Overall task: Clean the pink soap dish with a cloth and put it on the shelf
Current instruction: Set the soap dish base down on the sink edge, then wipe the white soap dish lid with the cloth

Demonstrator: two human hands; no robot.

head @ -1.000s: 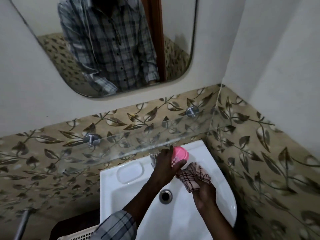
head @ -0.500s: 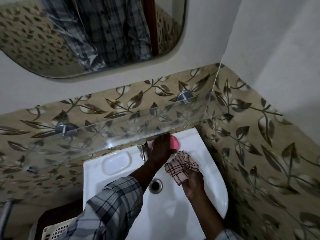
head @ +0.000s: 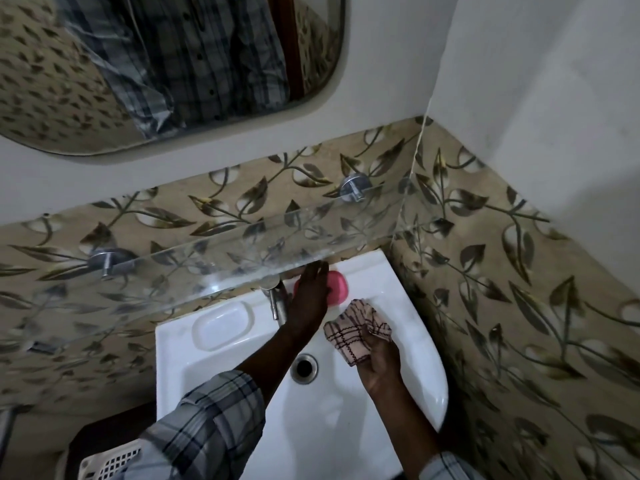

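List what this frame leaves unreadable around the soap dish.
All head view.
Pink soap dish: left half covered by the left hand; grip or mere touch unclear.
Dish's underside: hidden, so resting on the sink or lifted cannot be told.
Left fingers: tips smeared behind the glass shelf's edge.
Cloth: partly bunched inside the right hand.

Soap dish right of tap, below shelf

I see the left hand covering most of the pink soap dish, its grip unclear to me; the right hand hides part of the cloth; the near edge cuts off the white basket.
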